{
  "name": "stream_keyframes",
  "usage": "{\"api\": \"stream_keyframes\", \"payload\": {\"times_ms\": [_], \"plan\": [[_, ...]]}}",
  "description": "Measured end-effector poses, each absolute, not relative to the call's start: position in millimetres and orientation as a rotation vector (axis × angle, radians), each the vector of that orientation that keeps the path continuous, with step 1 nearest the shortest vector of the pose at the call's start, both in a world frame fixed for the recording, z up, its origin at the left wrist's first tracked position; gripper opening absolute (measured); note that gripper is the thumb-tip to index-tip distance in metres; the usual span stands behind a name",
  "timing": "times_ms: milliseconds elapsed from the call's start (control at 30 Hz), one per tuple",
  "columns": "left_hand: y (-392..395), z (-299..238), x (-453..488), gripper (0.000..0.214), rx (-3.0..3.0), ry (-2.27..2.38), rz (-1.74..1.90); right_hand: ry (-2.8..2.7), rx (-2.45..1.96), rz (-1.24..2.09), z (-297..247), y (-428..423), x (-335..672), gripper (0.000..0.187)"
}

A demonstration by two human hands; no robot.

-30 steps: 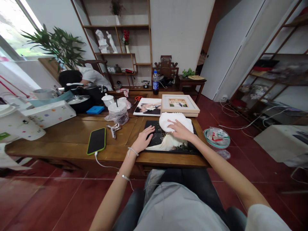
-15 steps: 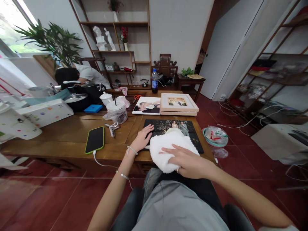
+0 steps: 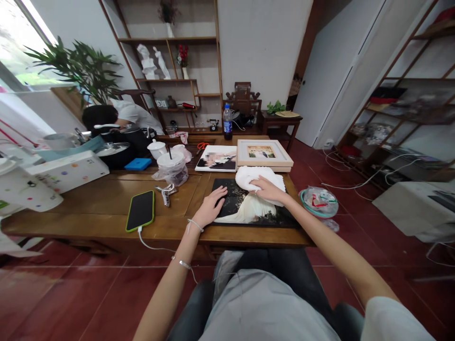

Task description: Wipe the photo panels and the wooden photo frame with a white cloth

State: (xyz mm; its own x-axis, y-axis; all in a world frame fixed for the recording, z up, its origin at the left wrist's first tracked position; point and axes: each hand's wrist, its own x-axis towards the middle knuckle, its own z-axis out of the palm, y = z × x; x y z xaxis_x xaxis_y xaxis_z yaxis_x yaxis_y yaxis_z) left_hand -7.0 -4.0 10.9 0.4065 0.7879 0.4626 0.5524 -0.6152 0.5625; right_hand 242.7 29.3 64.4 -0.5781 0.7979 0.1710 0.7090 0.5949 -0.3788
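Note:
A dark wedding photo panel lies flat near the table's front edge, a long white dress showing on its lower part. My left hand rests flat on its left side, fingers stretched out. Toward the panel's far right, my right hand presses a fluffy white towel, its fingers bent into the cloth. The towel covers the upper right of the picture. Just behind stand a light wooden picture frame and a white-edged photo print.
A phone on a white cable and a metal gadget lie left on the table. Beyond are a bagged cup, a blue box, pots and a cola bottle. A waste basket stands right. Someone leans at the far left.
My right hand has pushed the towel away from me, from the panel's near edge to its far right, uncovering the white dress. My left hand stays in place.

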Motion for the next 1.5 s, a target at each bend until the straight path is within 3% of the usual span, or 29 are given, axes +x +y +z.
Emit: {"api": "stream_keyframes", "payload": {"times_ms": [167,467,733,867,1133,1333,1500], "plan": [[-5,13,-7,0.034,2.353,1.160,1.032,-2.591,-1.093,0.327,61,-17,231,0.044],[-4,12,-7,0.034,2.350,1.157,1.036,-2.866,-0.870,0.569,96,-110,236,0.047],[-5,17,-5,0.039,2.226,1.194,1.058,-2.621,-1.276,0.309,81,-55,239,0.044],[-8,21,-4,0.044,2.096,1.234,1.118,-2.570,-1.217,0.168,70,-55,205,0.046],[-10,26,-3,0.047,2.005,1.172,1.192,-2.848,-0.643,0.446,90,-89,193,0.046],[-12,26,-2,0.038,2.203,1.207,1.068,-2.802,-0.935,0.663,100,-85,244,0.039],[-12,24,-3,0.038,2.294,1.191,1.062,-2.536,-1.232,0.592,98,-50,273,0.030]]}}
